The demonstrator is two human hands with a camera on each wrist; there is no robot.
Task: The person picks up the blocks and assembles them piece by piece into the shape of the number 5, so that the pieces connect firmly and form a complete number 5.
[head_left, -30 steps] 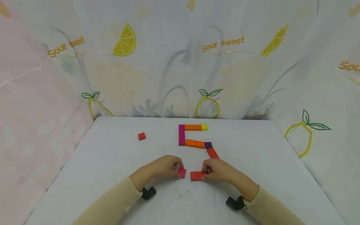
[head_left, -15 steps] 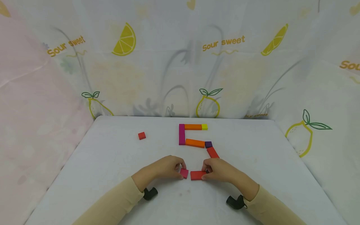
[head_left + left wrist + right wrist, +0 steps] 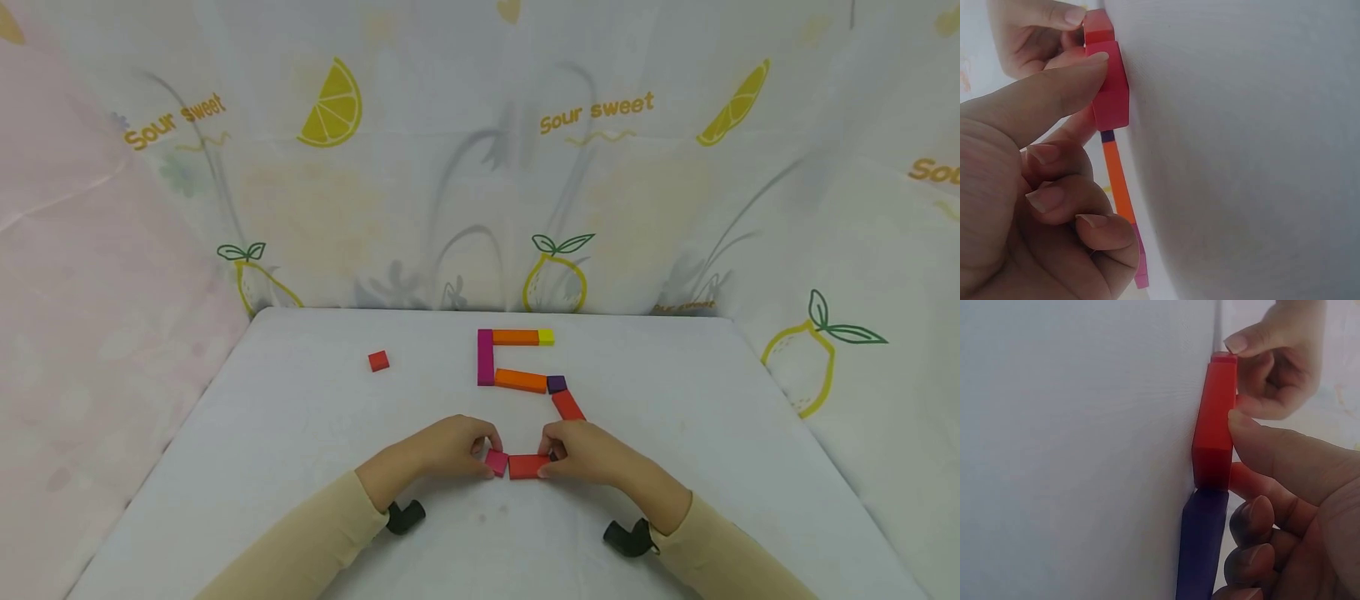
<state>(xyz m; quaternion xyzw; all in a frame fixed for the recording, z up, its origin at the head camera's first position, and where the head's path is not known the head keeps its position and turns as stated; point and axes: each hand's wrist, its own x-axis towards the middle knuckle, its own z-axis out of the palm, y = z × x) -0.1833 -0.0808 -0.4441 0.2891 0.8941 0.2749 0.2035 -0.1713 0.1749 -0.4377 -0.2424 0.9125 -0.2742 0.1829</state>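
Observation:
Thumb and fingers of my left hand (image 3: 450, 447) pinch a small pink block (image 3: 496, 462) on the white table. Its side sits right at the left end of a red rectangular block (image 3: 527, 467). My right hand (image 3: 588, 454) pinches that red block near its right end, with the thumb on the near side and a finger on the far side. In the right wrist view a dark purple block (image 3: 1202, 544) adjoins the red block's end, beside the curled fingers. A second red block (image 3: 567, 405) slants down toward the right hand, which hides its lower end.
Beyond the hands, a magenta bar (image 3: 486, 357), two orange bars (image 3: 515, 337), a yellow cube (image 3: 546, 337) and a dark purple cube (image 3: 557, 384) form a joined line. A lone red cube (image 3: 378, 361) lies back left. A lemon-print cloth (image 3: 420, 200) hangs behind the table.
My left hand has slid the pink block rightward, closing the gap to the red block's left end. The right hand and its red block have stayed in place.

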